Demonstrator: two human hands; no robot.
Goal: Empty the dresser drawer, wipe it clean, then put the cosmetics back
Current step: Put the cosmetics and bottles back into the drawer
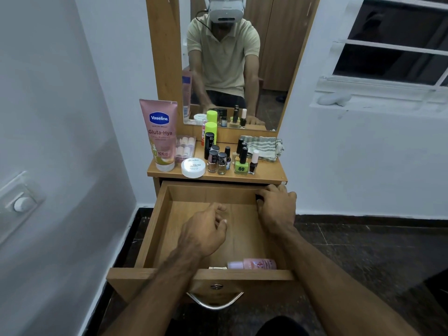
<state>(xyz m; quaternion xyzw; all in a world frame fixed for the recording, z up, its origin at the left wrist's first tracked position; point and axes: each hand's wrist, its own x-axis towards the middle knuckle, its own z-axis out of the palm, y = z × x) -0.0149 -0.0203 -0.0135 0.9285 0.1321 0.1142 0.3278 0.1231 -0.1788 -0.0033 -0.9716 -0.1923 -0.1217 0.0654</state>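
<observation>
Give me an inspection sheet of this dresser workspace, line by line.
Surface: dresser top, wood, crowded with cosmetics.
Job's things: drawer pulled open, nearly empty; pink bottle lies at its front; Vaseline tube, white jar, green nail polish stand on top; striped cloth folded at the back right.
Clutter: nothing seen.
Grippers: left hand over the drawer, fingers loosely curled, holding nothing; right hand grips the drawer's right wall.
Cables: nothing seen on the dresser.
Surroundings: mirror, window, wall switch.

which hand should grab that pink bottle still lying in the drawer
Left, probably. The left hand hovers loosely curled and holding nothing inside the drawer, nearer the pink bottle at the front. The right hand rests on the far right corner.
</observation>
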